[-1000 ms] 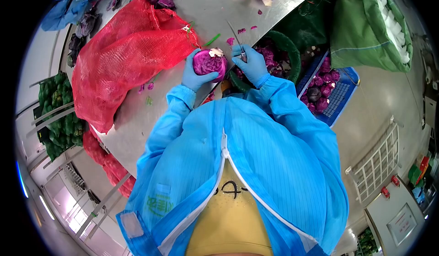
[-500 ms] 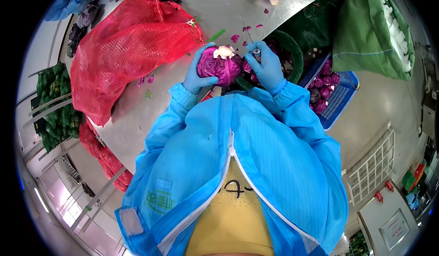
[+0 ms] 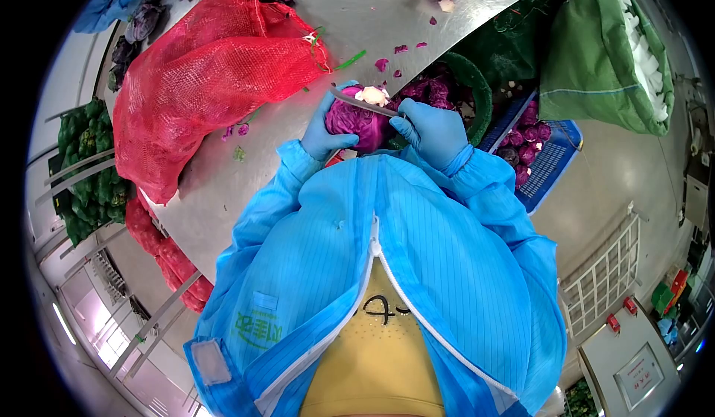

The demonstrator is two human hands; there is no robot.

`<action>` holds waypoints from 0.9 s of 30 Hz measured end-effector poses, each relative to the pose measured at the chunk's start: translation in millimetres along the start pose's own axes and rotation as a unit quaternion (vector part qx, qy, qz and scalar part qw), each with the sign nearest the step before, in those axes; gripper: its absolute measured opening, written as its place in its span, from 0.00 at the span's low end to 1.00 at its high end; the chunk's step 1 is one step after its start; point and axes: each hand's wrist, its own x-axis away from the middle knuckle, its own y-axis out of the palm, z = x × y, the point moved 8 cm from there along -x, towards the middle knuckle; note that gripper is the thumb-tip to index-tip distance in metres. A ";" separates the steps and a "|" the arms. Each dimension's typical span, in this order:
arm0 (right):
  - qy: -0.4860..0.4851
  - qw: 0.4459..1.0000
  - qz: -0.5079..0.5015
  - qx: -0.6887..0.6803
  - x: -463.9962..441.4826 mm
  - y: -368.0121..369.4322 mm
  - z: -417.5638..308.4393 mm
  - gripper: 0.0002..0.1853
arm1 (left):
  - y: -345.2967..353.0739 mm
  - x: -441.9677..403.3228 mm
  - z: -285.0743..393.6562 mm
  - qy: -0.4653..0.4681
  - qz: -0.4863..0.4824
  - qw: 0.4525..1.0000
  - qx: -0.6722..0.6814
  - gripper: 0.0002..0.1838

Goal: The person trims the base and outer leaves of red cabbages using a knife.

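Observation:
A red cabbage [image 3: 356, 125] with a pale cut stem end facing up sits in my left hand [image 3: 320, 132], whose gloved fingers wrap round its left side. My right hand [image 3: 436, 132], also in a blue glove, is closed round the handle of a knife [image 3: 363, 104]. The blade points left and lies across the top of the cabbage, beside the pale stem. Whether the edge is cutting in, I cannot tell. Under the cabbage, part of a red and white thing shows; its kind is hidden.
A red mesh sack [image 3: 216, 82] lies on the steel table [image 3: 346, 22], with purple leaf scraps [image 3: 381, 65] nearby. To the right stand a green tub [image 3: 482, 93] holding purple leaves, a blue crate [image 3: 555, 167] with several small red cabbages, and a green sack [image 3: 596, 67].
My right hand has turned the knife so that its blade now lies leftward over the cabbage. The cabbage has shifted slightly downward and right in my left hand.

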 end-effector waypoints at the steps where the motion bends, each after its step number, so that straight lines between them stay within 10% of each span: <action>1: -0.007 1.000 -0.011 0.020 -0.3 -1.2 -3.2 0.14 | -0.7 0.5 -3.3 -0.002 0.001 1.000 0.004 0.54; 14: 0.013 0.994 -0.079 0.068 11.3 9.4 3.0 0.15 | -0.7 5.5 -8.1 0.012 -0.059 0.989 -0.136 0.55; 27: 0.148 0.984 0.059 0.081 44.7 -17.4 83.1 0.16 | 8.8 26.6 -14.4 0.006 0.008 1.000 0.012 0.41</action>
